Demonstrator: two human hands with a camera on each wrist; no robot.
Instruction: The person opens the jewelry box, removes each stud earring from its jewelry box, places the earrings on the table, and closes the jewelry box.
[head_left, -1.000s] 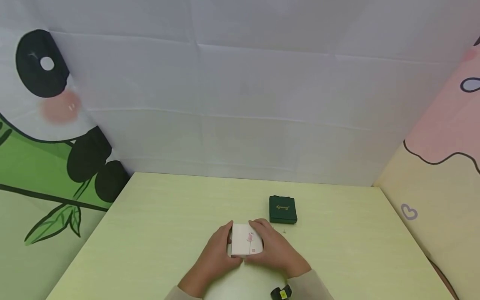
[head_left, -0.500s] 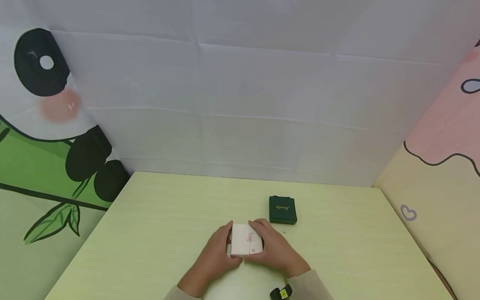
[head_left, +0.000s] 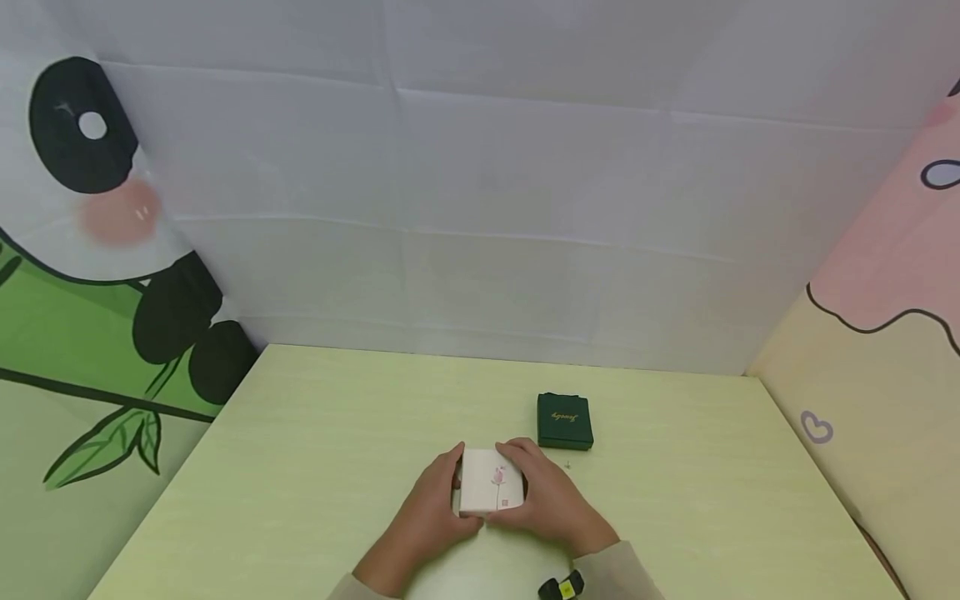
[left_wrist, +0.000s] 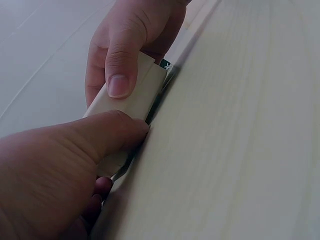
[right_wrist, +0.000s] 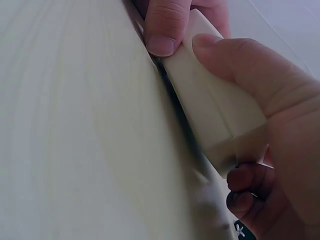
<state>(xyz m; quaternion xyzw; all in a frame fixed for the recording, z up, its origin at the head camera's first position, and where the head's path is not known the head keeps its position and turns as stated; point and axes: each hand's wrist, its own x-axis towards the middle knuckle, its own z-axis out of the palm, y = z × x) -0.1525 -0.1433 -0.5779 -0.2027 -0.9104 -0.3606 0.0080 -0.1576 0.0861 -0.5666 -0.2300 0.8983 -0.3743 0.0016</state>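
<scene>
A small white box [head_left: 491, 482] with a pink flower printed on its top is held between my two hands, low over or on the table; I cannot tell if it touches. My left hand [head_left: 429, 506] grips its left side, with the thumb low along the near side, as the left wrist view shows. My right hand [head_left: 557, 500] grips the right side; its thumb [right_wrist: 215, 50] lies higher on the near face. A seam runs along the box [right_wrist: 220, 107] in the right wrist view. Most of my other fingers are hidden behind it.
Behind my right hand lies a dark green box [head_left: 565, 421] with gold lettering. A tiny pale flower-shaped piece [head_left: 567, 465] is on the table [head_left: 337, 433] in front of it. A black device with yellow [head_left: 561, 586] sits at my right wrist. Printed cloths surround the table.
</scene>
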